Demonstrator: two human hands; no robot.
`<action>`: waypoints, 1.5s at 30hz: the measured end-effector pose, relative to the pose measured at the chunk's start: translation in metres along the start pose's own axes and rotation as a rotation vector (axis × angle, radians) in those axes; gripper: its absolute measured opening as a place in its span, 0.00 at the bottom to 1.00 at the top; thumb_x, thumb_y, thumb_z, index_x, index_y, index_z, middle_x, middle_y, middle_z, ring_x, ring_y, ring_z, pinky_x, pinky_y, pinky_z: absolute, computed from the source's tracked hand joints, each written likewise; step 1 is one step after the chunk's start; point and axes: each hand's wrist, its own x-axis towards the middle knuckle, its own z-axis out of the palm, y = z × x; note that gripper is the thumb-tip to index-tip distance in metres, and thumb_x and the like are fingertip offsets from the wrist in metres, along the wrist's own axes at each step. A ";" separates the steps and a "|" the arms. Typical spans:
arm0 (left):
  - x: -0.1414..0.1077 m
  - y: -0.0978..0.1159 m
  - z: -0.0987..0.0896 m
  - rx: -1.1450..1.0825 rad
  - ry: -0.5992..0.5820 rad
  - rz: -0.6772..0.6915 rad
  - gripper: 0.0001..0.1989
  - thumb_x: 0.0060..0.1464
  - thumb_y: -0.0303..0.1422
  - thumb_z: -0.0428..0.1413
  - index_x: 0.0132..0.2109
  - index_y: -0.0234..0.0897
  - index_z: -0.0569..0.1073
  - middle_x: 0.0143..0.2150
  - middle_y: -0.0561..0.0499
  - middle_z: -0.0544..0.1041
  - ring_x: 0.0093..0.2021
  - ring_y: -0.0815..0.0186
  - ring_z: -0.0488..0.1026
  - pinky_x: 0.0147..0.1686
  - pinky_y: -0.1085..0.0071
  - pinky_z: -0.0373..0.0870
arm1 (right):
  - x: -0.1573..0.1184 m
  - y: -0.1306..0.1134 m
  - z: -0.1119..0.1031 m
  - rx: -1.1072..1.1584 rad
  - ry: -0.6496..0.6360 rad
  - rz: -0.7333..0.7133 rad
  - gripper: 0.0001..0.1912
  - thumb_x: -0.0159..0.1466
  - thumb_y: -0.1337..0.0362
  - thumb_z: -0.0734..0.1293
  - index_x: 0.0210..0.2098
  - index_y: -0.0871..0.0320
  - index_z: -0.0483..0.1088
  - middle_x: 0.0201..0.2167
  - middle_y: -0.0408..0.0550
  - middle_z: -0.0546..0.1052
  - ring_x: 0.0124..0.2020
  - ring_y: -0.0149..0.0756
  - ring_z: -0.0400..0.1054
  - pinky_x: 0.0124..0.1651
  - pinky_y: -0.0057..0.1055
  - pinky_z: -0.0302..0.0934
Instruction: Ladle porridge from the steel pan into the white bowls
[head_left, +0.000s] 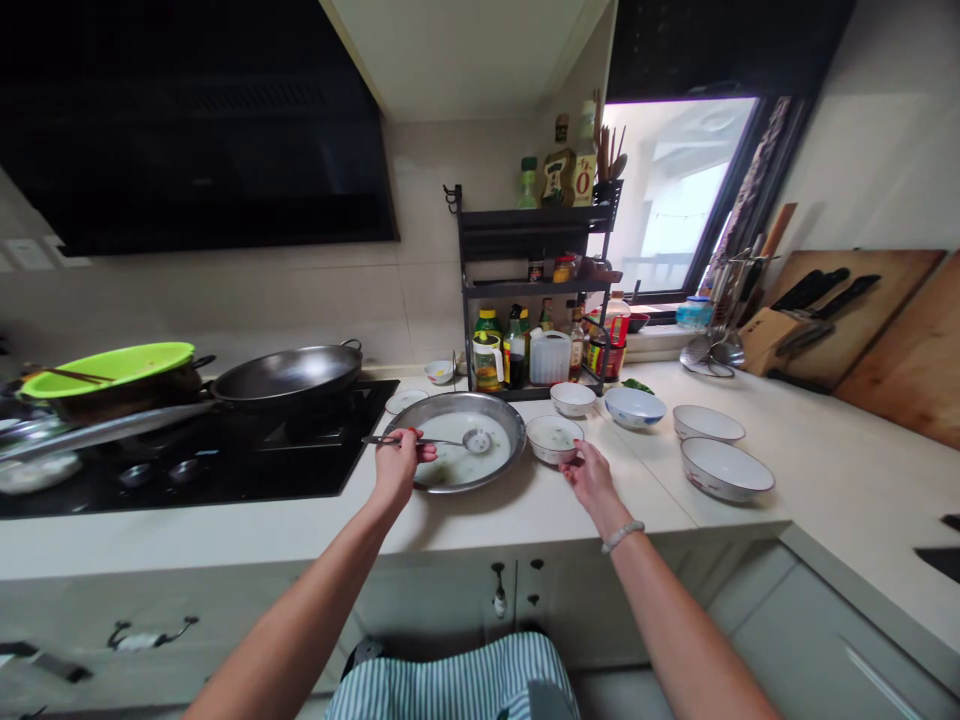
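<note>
My left hand (pixel 402 462) is closed round the dark handle of a ladle (pixel 478 440), whose bowl is over the pale liquid in a wide steel basin (pixel 516 432). Greenish bits show in that liquid. To the basin's right, my right hand (pixel 592 478) grips the rim of a small white bowl (pixel 551 455) that holds similar pale liquid. The bowl appears to rest on the counter. Close behind it stand another small white bowl (pixel 573 400) and a blue-patterned bowl (pixel 634 408).
Two larger white bowls, one nearer (pixel 727 470) and one behind (pixel 708 424), stand to the right. A wok (pixel 289 375) and a lime-green basket (pixel 112 368) sit over the black stove (pixel 285 455). A bottle rack (pixel 536 285) backs the counter; a knife block (pixel 772 340) is far right.
</note>
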 end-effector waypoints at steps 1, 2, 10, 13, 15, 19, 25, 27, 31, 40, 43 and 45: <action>0.000 0.000 0.000 -0.001 0.010 -0.009 0.04 0.50 0.28 0.53 0.29 0.33 0.69 0.22 0.51 0.75 0.19 0.66 0.75 0.20 0.71 0.75 | 0.000 0.000 0.000 -0.002 -0.001 0.002 0.14 0.48 0.60 0.69 0.31 0.54 0.62 0.16 0.37 0.68 0.14 0.29 0.63 0.14 0.21 0.51; 0.000 -0.001 0.000 0.000 0.014 -0.012 0.04 0.50 0.28 0.53 0.29 0.33 0.69 0.22 0.51 0.75 0.19 0.66 0.75 0.20 0.71 0.75 | 0.000 0.000 0.000 -0.003 -0.002 0.004 0.14 0.48 0.60 0.70 0.31 0.54 0.62 0.16 0.37 0.68 0.14 0.29 0.63 0.14 0.21 0.51; -0.002 -0.003 -0.001 0.017 -0.003 0.041 0.05 0.49 0.32 0.54 0.29 0.34 0.69 0.22 0.51 0.75 0.20 0.65 0.76 0.22 0.71 0.76 | 0.001 0.001 -0.003 -0.004 -0.015 0.009 0.16 0.50 0.59 0.72 0.32 0.54 0.62 0.19 0.38 0.68 0.15 0.29 0.63 0.14 0.21 0.52; -0.002 -0.003 -0.001 -0.001 0.001 0.033 0.05 0.49 0.31 0.54 0.29 0.34 0.69 0.21 0.51 0.75 0.19 0.65 0.75 0.21 0.72 0.75 | 0.001 0.001 -0.003 -0.002 -0.017 0.007 0.16 0.50 0.58 0.72 0.32 0.54 0.62 0.19 0.38 0.67 0.15 0.29 0.63 0.14 0.21 0.53; -0.002 -0.003 -0.001 -0.004 -0.001 0.030 0.05 0.49 0.31 0.54 0.29 0.33 0.69 0.21 0.51 0.75 0.19 0.65 0.75 0.21 0.72 0.75 | 0.000 0.001 -0.003 -0.001 -0.016 0.004 0.16 0.49 0.59 0.72 0.32 0.54 0.62 0.18 0.38 0.67 0.15 0.29 0.63 0.14 0.21 0.53; -0.002 -0.005 -0.002 -0.009 -0.013 0.039 0.05 0.49 0.31 0.54 0.29 0.32 0.70 0.21 0.51 0.75 0.19 0.65 0.75 0.21 0.72 0.75 | 0.000 0.000 -0.001 -0.003 -0.010 0.001 0.15 0.49 0.60 0.71 0.32 0.54 0.62 0.17 0.38 0.68 0.15 0.29 0.63 0.14 0.21 0.52; -0.002 -0.004 -0.002 -0.005 -0.006 0.021 0.05 0.49 0.31 0.54 0.29 0.32 0.70 0.21 0.51 0.75 0.20 0.65 0.76 0.22 0.72 0.76 | 0.000 0.000 -0.001 0.001 -0.009 -0.002 0.15 0.48 0.59 0.71 0.31 0.54 0.62 0.17 0.38 0.68 0.14 0.29 0.63 0.14 0.21 0.51; -0.002 -0.003 -0.001 -0.007 -0.008 0.016 0.05 0.49 0.31 0.54 0.29 0.32 0.70 0.21 0.51 0.75 0.20 0.65 0.76 0.22 0.71 0.76 | 0.000 0.001 -0.001 0.001 -0.012 -0.001 0.16 0.48 0.59 0.71 0.31 0.54 0.61 0.17 0.37 0.68 0.15 0.29 0.63 0.13 0.21 0.52; -0.002 -0.002 -0.001 0.000 -0.004 0.019 0.05 0.50 0.31 0.54 0.29 0.33 0.69 0.21 0.51 0.75 0.20 0.65 0.76 0.22 0.72 0.76 | 0.001 0.002 -0.002 -0.001 -0.015 -0.002 0.15 0.49 0.59 0.71 0.31 0.54 0.62 0.17 0.38 0.68 0.15 0.29 0.63 0.14 0.21 0.52; 0.007 0.009 0.003 -0.006 -0.015 0.035 0.05 0.48 0.32 0.54 0.29 0.33 0.69 0.21 0.51 0.74 0.20 0.65 0.76 0.23 0.71 0.76 | 0.001 0.001 -0.003 -0.009 -0.020 0.002 0.16 0.49 0.58 0.73 0.31 0.54 0.63 0.18 0.38 0.68 0.15 0.29 0.63 0.13 0.22 0.52; 0.011 0.023 0.008 -0.036 -0.031 0.045 0.06 0.49 0.31 0.54 0.29 0.33 0.69 0.20 0.52 0.73 0.20 0.67 0.75 0.23 0.72 0.75 | 0.001 0.001 -0.003 -0.009 -0.009 0.009 0.15 0.50 0.59 0.72 0.32 0.54 0.63 0.18 0.39 0.69 0.15 0.29 0.63 0.14 0.21 0.52; 0.013 0.032 0.012 -0.023 -0.039 0.046 0.05 0.49 0.31 0.54 0.29 0.33 0.69 0.21 0.53 0.73 0.20 0.68 0.74 0.23 0.73 0.75 | 0.001 0.001 -0.003 -0.008 -0.004 0.014 0.14 0.50 0.59 0.71 0.31 0.54 0.63 0.18 0.39 0.69 0.15 0.28 0.63 0.14 0.21 0.52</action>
